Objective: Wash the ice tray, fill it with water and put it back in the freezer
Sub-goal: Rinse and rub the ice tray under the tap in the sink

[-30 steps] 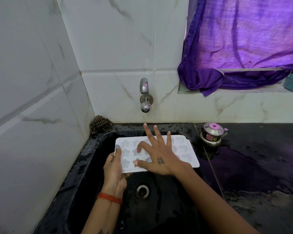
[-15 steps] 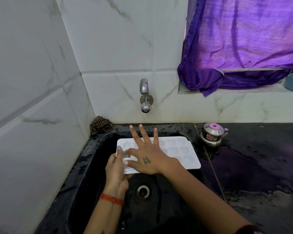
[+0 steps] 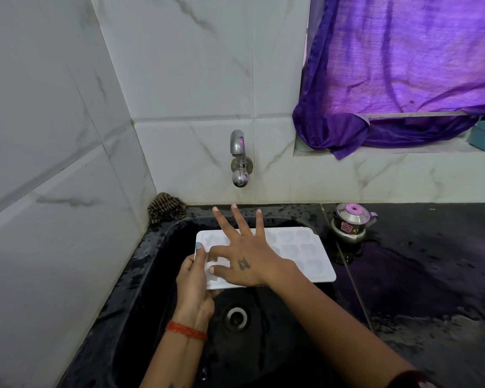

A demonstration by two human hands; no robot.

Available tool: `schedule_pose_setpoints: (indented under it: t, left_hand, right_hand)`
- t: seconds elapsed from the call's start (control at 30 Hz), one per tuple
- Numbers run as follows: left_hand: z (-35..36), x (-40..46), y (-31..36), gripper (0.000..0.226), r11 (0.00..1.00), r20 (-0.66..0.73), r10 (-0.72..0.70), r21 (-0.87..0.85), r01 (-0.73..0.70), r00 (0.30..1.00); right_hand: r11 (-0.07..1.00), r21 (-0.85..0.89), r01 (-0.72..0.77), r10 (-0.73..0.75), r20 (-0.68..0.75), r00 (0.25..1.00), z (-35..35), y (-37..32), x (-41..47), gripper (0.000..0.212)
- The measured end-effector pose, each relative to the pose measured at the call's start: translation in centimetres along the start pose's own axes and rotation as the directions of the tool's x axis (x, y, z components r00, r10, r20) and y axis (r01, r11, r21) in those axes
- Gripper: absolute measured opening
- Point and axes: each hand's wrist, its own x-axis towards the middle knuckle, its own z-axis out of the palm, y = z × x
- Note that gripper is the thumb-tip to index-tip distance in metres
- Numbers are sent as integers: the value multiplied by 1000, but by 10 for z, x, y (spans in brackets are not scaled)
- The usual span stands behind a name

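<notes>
A white ice tray (image 3: pixel 300 254) is held level over a wet black sink (image 3: pixel 140 278), below a steel wall tap (image 3: pixel 239 159). Its left end is gripped by the left hand (image 3: pixel 194 287), thumb on top and fingers curled beneath. The right hand (image 3: pixel 245 254) is laid across the tray with fingers spread, index finger and thumb bent onto the moulds. A small steel kettle (image 3: pixel 351 221) is seen on the counter beside the sink.

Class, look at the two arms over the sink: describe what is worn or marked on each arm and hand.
Left hand: blue-painted thumbnail, red thread band on the wrist, forearm bare. Right hand: small dark tattoo on its back, forearm bare, with a dark maroon sleeve edge at the picture's bottom.
</notes>
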Motion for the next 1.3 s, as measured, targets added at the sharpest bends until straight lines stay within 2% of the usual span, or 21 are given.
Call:
schedule_pose_setpoints:
  t: [0.2, 0.4, 0.6, 0.93, 1.03, 1.17, 1.3]
  left_hand:
    - [0, 0, 1, 29, 1000, -6, 10, -1, -10, 1000]
    - [0, 3, 1, 28, 1000, -39, 15, 1, -15, 999]
    - [-2, 6, 0, 28, 1000, -55, 18, -13, -19, 998]
    - [-4, 9, 9, 27, 1000, -100, -15, -28, 12, 995]
    - [-5, 13, 13, 25, 999, -117, -15, -35, 11, 993]
    - [-8, 20, 15, 37, 999, -115, -24, -31, 20, 993]
    - [-10, 25, 18, 35, 999, -112, -23, -47, 18, 993]
  right_hand:
    - [997, -72, -10, 1, -126, 992, 8, -2, 0, 34]
    - [997, 77, -21, 24, -34, 999, 8, -4, 1, 35]
    - [982, 184, -34, 39, -21, 999, 10, -6, -4, 27]
    - [945, 289, -155, 177, -49, 983, 15, 32, -30, 45]
    - [912, 346, -219, 266, -92, 960, 20, 48, -42, 57]
    - [879, 359, -315, 398, -186, 898, 19, 64, -57, 79]
    - [830, 405, -383, 521, -319, 792, 21, 73, -68, 65]
